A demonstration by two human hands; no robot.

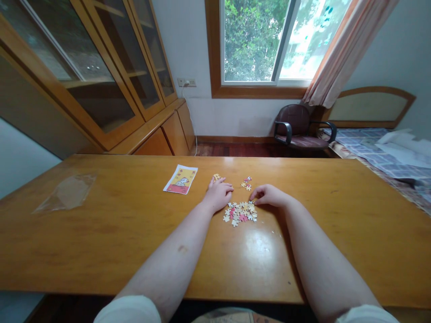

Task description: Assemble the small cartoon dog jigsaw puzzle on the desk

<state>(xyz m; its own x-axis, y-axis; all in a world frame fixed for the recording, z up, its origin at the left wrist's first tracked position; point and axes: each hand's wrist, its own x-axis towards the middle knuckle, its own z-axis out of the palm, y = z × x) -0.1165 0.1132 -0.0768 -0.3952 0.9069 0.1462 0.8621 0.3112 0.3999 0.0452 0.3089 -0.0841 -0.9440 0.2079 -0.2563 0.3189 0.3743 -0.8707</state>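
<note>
A loose pile of jigsaw puzzle pieces [239, 212], yellow, white and pink, lies on the wooden table in front of me. My left hand [218, 194] rests palm down at the pile's upper left, fingers spread. Its fingertips reach a small cluster of yellow puzzle pieces [216, 176], partly covered by them. My right hand [268, 196] is at the pile's upper right edge, fingers bent and slightly apart, tips touching or close to pieces there. Between and beyond the hands sits another small group of puzzle pieces [247, 183]. Left of my left hand lies a picture card [181, 179] with a white animal on yellow and pink.
The wooden table [117, 242] spans the view. A clear plastic bag [69, 192] lies at its left. Beyond it stand a glass-door cabinet [155, 114], an office chair [298, 125] and a bed [377, 148], with a window [256, 42] in the back wall.
</note>
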